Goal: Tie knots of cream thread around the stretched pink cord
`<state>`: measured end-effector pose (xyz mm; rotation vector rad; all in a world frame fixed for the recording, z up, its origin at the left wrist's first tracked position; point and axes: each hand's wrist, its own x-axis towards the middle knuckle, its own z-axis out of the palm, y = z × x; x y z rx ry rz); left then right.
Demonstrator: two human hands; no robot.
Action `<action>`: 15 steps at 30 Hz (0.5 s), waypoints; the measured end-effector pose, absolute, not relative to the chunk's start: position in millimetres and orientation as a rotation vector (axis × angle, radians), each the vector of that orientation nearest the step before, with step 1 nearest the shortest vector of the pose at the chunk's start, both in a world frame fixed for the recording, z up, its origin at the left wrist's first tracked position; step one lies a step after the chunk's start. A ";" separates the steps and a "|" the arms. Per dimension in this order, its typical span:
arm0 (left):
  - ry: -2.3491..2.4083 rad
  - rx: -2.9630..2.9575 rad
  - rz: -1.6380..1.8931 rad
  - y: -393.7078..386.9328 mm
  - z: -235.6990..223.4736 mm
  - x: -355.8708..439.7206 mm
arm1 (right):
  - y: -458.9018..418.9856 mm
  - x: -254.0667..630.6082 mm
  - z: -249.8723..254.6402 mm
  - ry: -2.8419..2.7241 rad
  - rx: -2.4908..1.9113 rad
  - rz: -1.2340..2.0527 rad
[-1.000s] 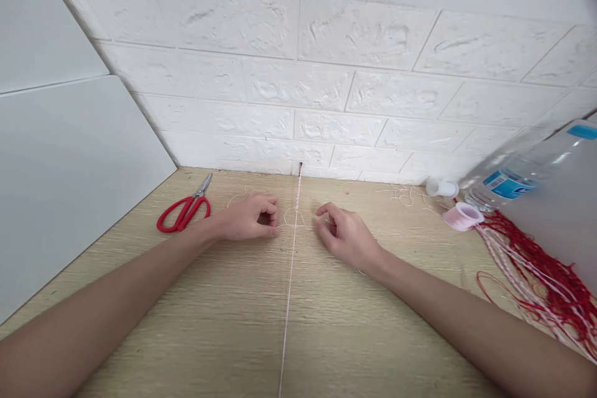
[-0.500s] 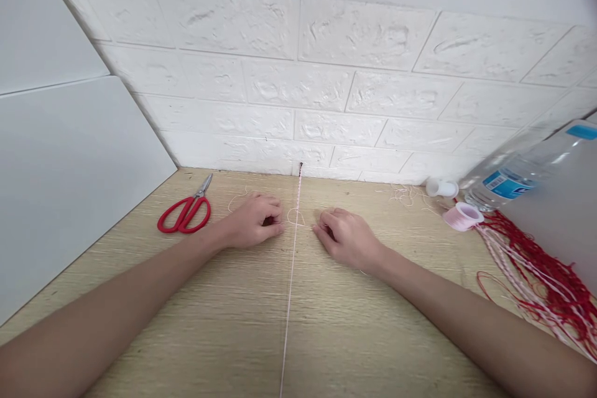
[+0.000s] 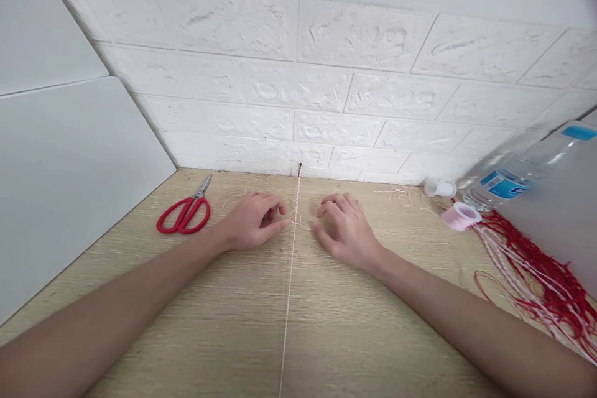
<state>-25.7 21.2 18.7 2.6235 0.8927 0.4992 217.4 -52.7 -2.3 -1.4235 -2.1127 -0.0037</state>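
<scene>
Pink cord lies in a line along the middle of the bench, from the foot of the white brick-patterned wall to the near edge of the view. Its far part, close to the wall, looks thicker and knotted, with a dark end at the wall; the nearer part is thin and straight. Just below the knotted part, a pale thread makes a small loop at the cord. From this loop, the thread goes toward both hands, and another piece of it curves out on the far side of the left wrist.

The left hand is beside the cord, with its fingers curled and its thumb a little apart from the forefinger. The right hand is on the other side, with bent fingers somewhat parted and the thumb below them. The thread comes near both thumbs, but it is too fine, so I cannot tell whether either hand pinches it.

Scissors with red handles lie to the left of the left hand, blades toward the wall. At the right, near the wall, there are loose thread scraps, a white spool and a spool of pink thread. A clear bottle with a blue label is just behind them, and a heap of red and pink cords spreads toward the right edge.
</scene>
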 end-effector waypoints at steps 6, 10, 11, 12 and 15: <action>0.763 2.742 0.508 18.7 14.7 -21.5 | -48.7 211.7 -9.9 -2.170 -1.337 0.260; 0.732 2.732 0.525 18.9 16.0 -21.6 | -47.3 211.4 -11.7 -2.146 -1.365 0.343; 0.725 2.724 0.533 19.2 16.5 -22.1 | -47.4 211.6 -11.3 -2.142 -1.371 0.344; 0.721 2.718 0.540 19.6 16.8 -22.8 | -47.6 211.9 -10.8 -2.138 -1.377 0.344; 0.747 2.709 0.564 21.5 16.0 -25.2 | -47.8 213.4 -9.7 -2.108 -1.415 0.333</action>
